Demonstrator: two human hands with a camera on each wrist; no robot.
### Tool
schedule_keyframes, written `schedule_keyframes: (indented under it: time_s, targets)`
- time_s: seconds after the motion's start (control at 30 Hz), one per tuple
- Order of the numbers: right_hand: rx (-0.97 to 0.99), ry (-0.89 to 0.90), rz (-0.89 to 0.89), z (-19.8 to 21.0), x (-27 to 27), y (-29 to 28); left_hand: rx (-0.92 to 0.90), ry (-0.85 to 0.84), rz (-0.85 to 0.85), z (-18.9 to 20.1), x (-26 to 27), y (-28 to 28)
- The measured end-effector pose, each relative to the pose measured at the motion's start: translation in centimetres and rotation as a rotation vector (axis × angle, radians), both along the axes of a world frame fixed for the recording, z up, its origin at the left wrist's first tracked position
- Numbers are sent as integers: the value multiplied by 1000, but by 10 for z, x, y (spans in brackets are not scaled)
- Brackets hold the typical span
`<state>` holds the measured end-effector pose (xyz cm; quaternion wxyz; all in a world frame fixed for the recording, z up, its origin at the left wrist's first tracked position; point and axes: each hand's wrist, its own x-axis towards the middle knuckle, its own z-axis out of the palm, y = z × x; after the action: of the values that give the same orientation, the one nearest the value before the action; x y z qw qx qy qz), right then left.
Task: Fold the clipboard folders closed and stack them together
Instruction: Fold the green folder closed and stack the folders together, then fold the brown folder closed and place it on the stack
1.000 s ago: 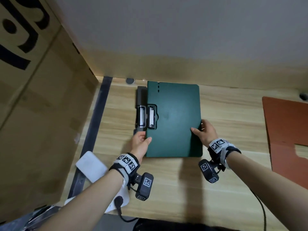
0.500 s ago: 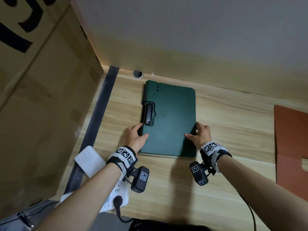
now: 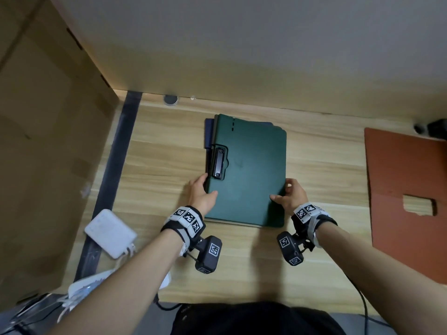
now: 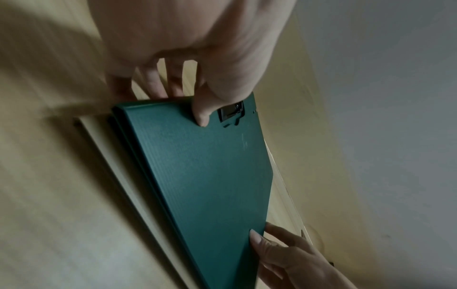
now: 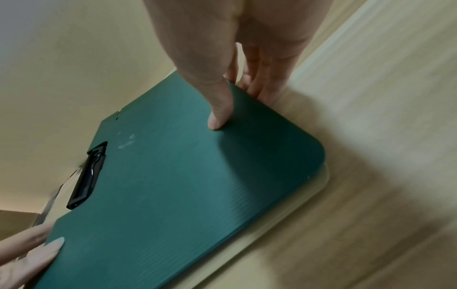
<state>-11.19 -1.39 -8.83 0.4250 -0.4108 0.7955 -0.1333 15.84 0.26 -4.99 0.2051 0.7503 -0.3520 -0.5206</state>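
A closed dark green clipboard folder (image 3: 251, 172) with a black clip (image 3: 219, 163) lies on top of a stack on the wooden desk. A dark blue folder (image 3: 208, 134) peeks out beneath it at the far left. A cream folder (image 5: 284, 221) shows under the near edge. My left hand (image 3: 202, 192) grips the stack's left edge just below the clip, thumb on the green cover (image 4: 210, 176). My right hand (image 3: 289, 195) holds the right edge, its thumb pressed on the cover (image 5: 185, 185) and its fingers down the side.
A large cardboard box (image 3: 48, 165) stands along the left. A white power adapter (image 3: 110, 233) lies near the front left beside a black strip (image 3: 111, 189). A red-brown board (image 3: 406, 189) lies on the right. The wall runs close behind the stack.
The green folder has slid left over the lower folder, covering that folder's clip. Both hands have stayed on the stack's sides.
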Motion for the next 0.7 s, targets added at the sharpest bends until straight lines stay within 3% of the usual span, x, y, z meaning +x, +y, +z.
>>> schedule_keyframes:
  time_s: [0.33, 0.5, 0.53, 0.6, 0.63, 0.7]
  targets:
    - [7, 20, -47, 4, -67, 36, 41, -13, -74, 2, -65, 18]
    - [31, -39, 70, 15, -90, 30, 88, 13, -42, -8, -65, 13]
    - [21, -44, 113, 20, -97, 28, 105, -9, -19, -6, -67, 12]
    - [-23, -63, 164, 29, -114, 24, 77, -208, 37, 7, -76, 8]
    - [-50, -70, 163, 33, -126, 22, 8, -325, 44, 15, -85, 5]
    - [-102, -35, 149, 40, -155, 19, -148, -383, 95, 31, -112, -3]
